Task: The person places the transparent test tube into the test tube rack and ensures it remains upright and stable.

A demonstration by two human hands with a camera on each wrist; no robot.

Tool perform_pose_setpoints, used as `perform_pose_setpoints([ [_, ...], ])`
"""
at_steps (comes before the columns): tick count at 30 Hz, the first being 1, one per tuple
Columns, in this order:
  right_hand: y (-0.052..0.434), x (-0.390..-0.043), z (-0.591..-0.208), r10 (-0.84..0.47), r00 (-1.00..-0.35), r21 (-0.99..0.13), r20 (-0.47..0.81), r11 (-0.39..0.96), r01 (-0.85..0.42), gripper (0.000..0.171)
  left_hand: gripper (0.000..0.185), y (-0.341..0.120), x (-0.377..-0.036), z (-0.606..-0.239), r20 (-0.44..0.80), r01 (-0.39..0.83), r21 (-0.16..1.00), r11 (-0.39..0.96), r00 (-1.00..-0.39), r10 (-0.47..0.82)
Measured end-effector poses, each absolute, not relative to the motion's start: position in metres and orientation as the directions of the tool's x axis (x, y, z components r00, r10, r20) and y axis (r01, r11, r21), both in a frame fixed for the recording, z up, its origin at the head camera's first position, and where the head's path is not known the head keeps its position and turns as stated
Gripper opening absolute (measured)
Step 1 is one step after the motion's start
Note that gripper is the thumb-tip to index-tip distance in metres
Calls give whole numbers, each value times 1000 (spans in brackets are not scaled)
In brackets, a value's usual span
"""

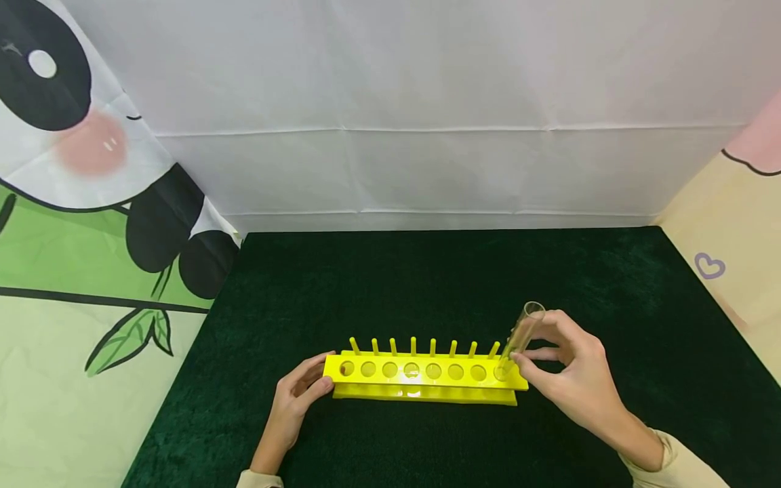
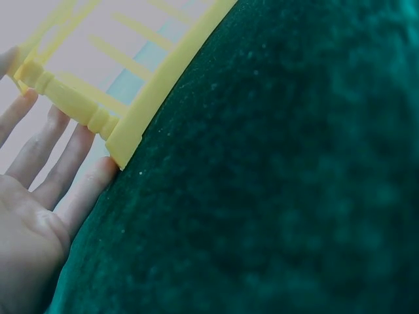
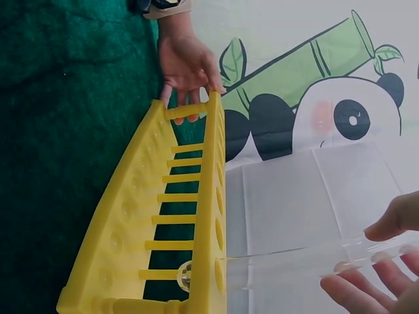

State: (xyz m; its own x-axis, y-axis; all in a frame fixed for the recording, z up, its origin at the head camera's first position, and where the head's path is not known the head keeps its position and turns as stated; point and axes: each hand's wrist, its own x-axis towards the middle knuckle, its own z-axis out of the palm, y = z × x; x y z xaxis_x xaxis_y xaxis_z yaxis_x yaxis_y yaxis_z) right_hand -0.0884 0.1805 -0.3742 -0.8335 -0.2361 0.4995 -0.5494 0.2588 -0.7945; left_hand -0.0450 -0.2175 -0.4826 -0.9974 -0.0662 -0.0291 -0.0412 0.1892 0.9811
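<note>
- No brand, label or writing can be read on anything in view.
- The right hand [image 1: 573, 376] pinches a clear glass test tube [image 1: 518, 339] near its upper part, thumb and fingers curled round it; the tube leans, its bottom in the rightmost hole of the yellow test tube rack [image 1: 427, 379].
- The left hand [image 1: 299, 393] rests against the rack's left end, fingers nearly straight, gripping nothing.
- The rack lies near the front edge of the dark green velvet cloth [image 1: 427, 285]; bare cloth stretches behind and to both sides, up to the white backdrop [image 1: 396, 102].
</note>
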Motion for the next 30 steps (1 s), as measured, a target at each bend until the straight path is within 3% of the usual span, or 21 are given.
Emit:
perform_pose_setpoints([
  [30, 186, -64, -375, -208, -865, -813, 457, 297, -501, 52, 37, -209, -36, -478, -31, -38, 982, 184, -999, -41],
])
